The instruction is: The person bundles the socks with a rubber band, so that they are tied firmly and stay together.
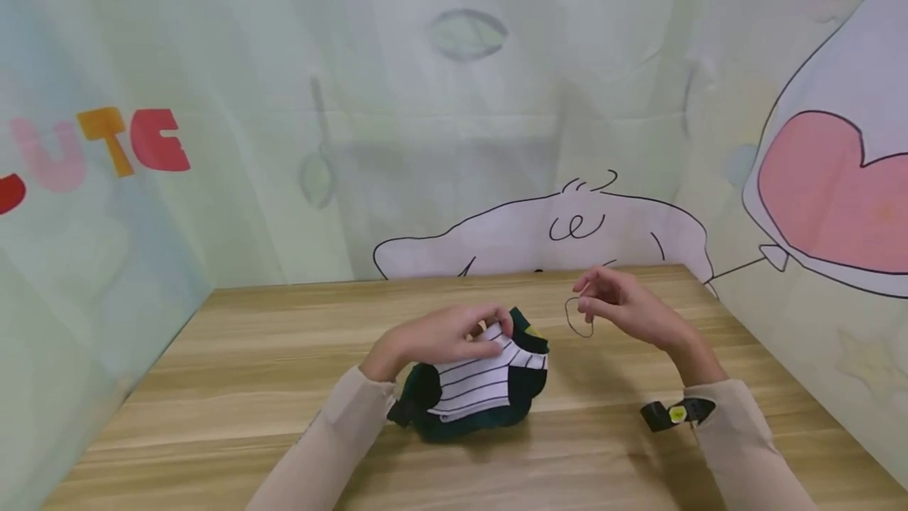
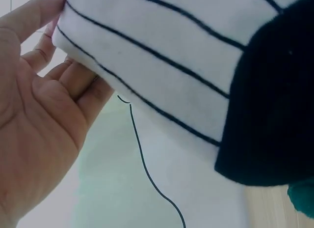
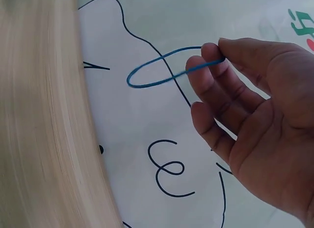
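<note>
My left hand (image 1: 450, 335) pinches a bunch of socks just over the table. On top is a white sock (image 1: 471, 383) with dark stripes and a black heel and toe; dark green sock fabric (image 1: 475, 423) shows beneath it. The left wrist view brings the striped sock (image 2: 162, 66) up close, its edge between thumb and fingers. To the right, apart from the socks, my right hand (image 1: 627, 310) pinches a thin blue rubber band (image 3: 152, 84) between thumb and fingertips. The band hangs as a loose, unstretched loop.
A wood-grain table (image 1: 269, 353) lies under both hands. Behind it and along both sides hangs a pale printed curtain (image 1: 248, 101) with cartoon drawings. A black strap (image 1: 674, 414) is on the right wrist.
</note>
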